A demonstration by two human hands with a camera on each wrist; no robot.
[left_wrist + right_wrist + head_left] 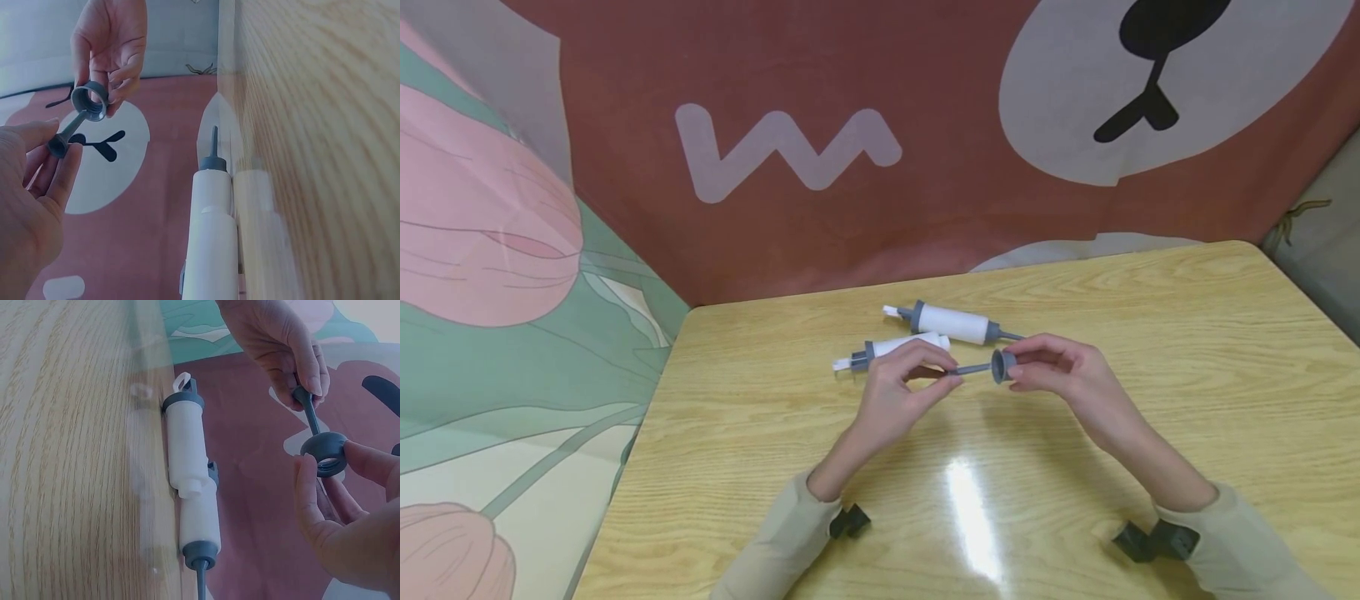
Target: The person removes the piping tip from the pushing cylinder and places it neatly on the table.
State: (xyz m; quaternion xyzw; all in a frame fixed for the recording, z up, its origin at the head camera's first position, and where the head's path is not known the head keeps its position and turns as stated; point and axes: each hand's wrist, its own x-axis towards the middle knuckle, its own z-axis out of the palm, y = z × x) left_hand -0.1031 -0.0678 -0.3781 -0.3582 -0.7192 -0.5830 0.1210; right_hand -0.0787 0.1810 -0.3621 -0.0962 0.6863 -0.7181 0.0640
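Observation:
In the head view my left hand point(906, 392) pinches a thin grey nozzle point(973, 368) between thumb and fingertips. My right hand point(1067, 375) holds a grey ring cap point(1002, 366) by its sides, its wide mouth facing the nozzle. Seen from the left wrist, the nozzle's flared base point(58, 147) sits at the left fingertips, and its narrow end overlaps the opening of the threaded ring cap point(89, 101). The right wrist view shows the nozzle point(311, 415) meeting the ring cap point(326, 454) above the right fingers. Both parts are held up off the table.
Two white syringe-like tubes lie on the wooden table point(737, 467) just behind the hands. The farther tube point(955, 323) has a grey nozzle fitted; the nearer tube point(891, 345) shows a bare white end. A printed cloth point(820, 233) hangs behind the table.

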